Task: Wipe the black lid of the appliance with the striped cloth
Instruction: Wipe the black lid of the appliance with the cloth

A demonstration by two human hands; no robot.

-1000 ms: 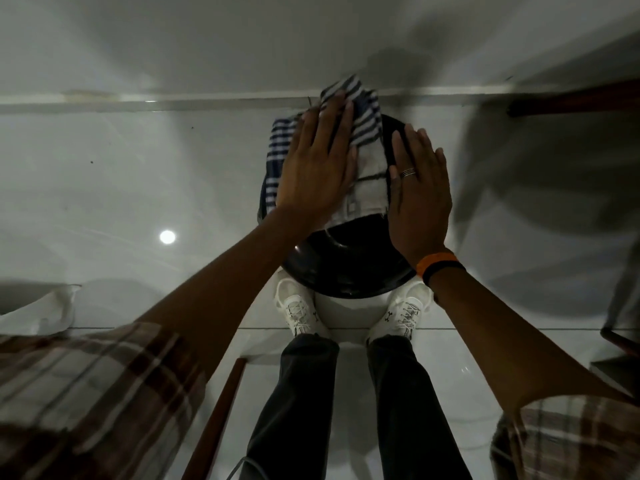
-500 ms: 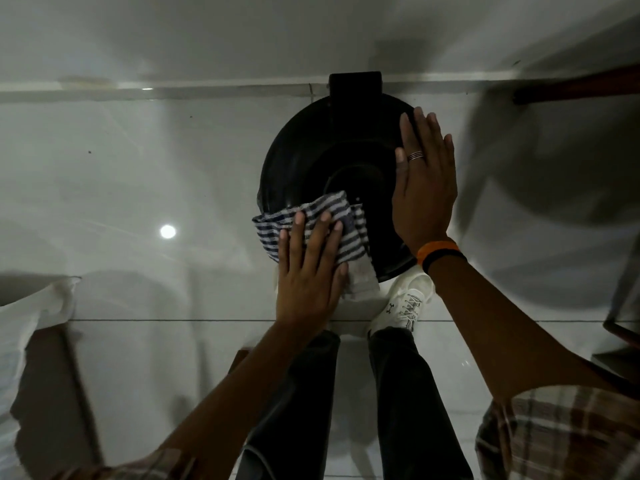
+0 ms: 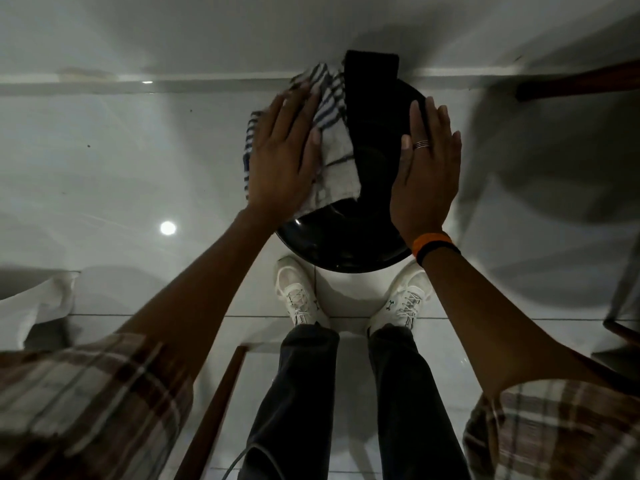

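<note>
The round black lid (image 3: 346, 244) of the appliance lies below me, with a black hinge block (image 3: 370, 71) at its far edge. The blue-and-white striped cloth (image 3: 332, 112) covers the lid's left and far-left part. My left hand (image 3: 284, 157) lies flat on the cloth, fingers spread, pressing it onto the lid. My right hand (image 3: 426, 168), with a ring and an orange-and-black wristband, rests flat on the lid's right side, holding nothing. The lid's near rim shows bare and glossy.
The appliance's white body stands between my white shoes (image 3: 298, 292) on a glossy white tiled floor (image 3: 104, 168). A white bag (image 3: 31, 306) sits at the left. Dark wooden furniture edges show at the top right (image 3: 581, 84) and bottom centre (image 3: 214, 410). The wall base runs behind the lid.
My left hand has pushed the cloth from the lid's near-left edge up to its far-left side. My right hand has stayed on the lid's right side.
</note>
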